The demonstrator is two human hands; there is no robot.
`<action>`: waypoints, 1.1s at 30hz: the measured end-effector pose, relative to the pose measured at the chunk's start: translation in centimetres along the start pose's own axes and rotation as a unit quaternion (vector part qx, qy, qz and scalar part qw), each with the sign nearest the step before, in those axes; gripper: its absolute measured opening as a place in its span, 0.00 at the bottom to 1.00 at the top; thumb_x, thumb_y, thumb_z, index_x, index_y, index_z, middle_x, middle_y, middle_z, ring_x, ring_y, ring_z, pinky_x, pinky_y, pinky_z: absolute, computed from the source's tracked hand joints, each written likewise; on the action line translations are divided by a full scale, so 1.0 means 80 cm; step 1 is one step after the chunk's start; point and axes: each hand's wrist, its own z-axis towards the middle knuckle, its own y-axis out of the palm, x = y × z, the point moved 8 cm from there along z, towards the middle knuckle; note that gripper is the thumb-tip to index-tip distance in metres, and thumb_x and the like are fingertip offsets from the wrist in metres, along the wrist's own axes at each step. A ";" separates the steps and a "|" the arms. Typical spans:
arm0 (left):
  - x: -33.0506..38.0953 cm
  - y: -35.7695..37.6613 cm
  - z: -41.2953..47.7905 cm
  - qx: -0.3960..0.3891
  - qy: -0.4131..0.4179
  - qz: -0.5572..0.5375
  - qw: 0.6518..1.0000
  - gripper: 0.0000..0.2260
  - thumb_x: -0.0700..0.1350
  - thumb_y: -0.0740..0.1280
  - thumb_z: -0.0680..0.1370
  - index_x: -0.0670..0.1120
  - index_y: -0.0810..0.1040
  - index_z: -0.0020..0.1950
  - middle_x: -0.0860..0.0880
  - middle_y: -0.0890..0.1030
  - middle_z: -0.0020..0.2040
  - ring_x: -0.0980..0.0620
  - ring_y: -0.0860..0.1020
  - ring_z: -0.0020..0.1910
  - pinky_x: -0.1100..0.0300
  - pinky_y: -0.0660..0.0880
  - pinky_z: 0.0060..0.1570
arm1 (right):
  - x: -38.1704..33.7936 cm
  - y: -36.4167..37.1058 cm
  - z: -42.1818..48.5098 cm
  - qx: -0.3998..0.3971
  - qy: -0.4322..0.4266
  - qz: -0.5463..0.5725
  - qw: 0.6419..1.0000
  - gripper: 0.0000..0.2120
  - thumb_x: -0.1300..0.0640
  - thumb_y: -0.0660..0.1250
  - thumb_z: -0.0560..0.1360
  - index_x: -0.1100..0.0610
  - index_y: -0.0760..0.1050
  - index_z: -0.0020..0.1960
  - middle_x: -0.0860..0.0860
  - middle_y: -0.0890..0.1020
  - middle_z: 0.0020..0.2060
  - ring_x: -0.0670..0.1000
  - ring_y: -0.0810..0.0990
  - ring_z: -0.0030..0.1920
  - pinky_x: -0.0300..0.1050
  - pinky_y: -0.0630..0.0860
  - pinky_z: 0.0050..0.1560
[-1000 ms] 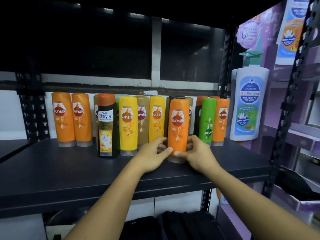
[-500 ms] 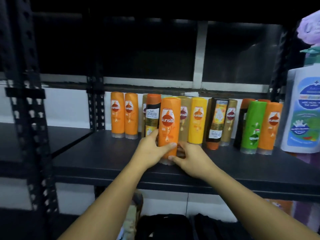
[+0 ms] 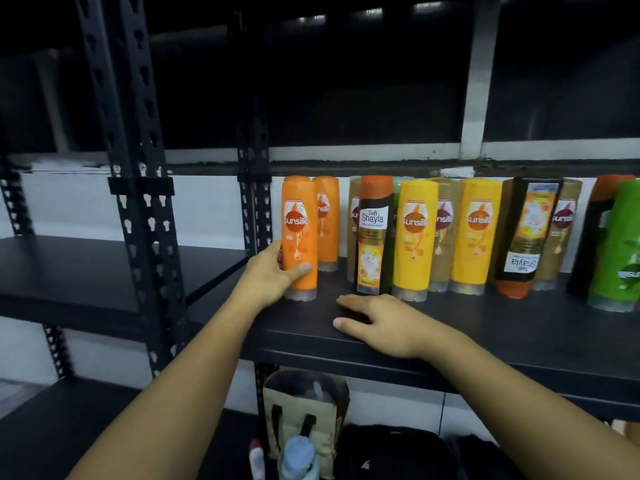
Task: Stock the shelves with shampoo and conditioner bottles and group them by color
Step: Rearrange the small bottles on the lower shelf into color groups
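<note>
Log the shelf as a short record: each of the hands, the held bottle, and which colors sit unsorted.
left hand: grips the orange Sunsilk bottle low down
right hand: open, flat on the shelf, holding nothing
held bottle: upright, row's left end, beside another orange bottle
unsorted: black Safi Shayla bottle, yellow bottles, gold bottles mixed together
far right: green bottle
</note>
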 end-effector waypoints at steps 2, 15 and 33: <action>-0.011 0.000 0.017 0.005 -0.009 0.003 1.000 0.28 0.55 0.75 0.77 0.52 0.70 0.74 0.54 0.78 0.64 0.51 0.78 0.62 0.50 0.76 0.63 | 0.005 0.006 0.002 -0.012 -0.002 -0.009 1.000 0.30 0.35 0.55 0.82 0.47 0.61 0.80 0.42 0.63 0.78 0.44 0.60 0.78 0.40 0.55 0.75; -0.049 0.004 0.091 0.018 -0.030 0.020 0.999 0.27 0.53 0.74 0.78 0.49 0.70 0.74 0.48 0.79 0.69 0.45 0.78 0.67 0.49 0.74 0.62 | 0.000 0.016 0.003 -0.041 -0.011 -0.032 0.999 0.28 0.38 0.51 0.84 0.45 0.57 0.81 0.41 0.57 0.80 0.40 0.52 0.79 0.33 0.46 0.70; -0.048 0.016 0.102 0.024 -0.033 0.062 0.997 0.28 0.52 0.70 0.81 0.46 0.66 0.78 0.45 0.75 0.72 0.43 0.75 0.70 0.47 0.72 0.67 | -0.001 0.018 0.007 -0.042 -0.016 -0.043 0.998 0.29 0.37 0.50 0.83 0.46 0.55 0.82 0.41 0.56 0.80 0.40 0.52 0.79 0.35 0.48 0.73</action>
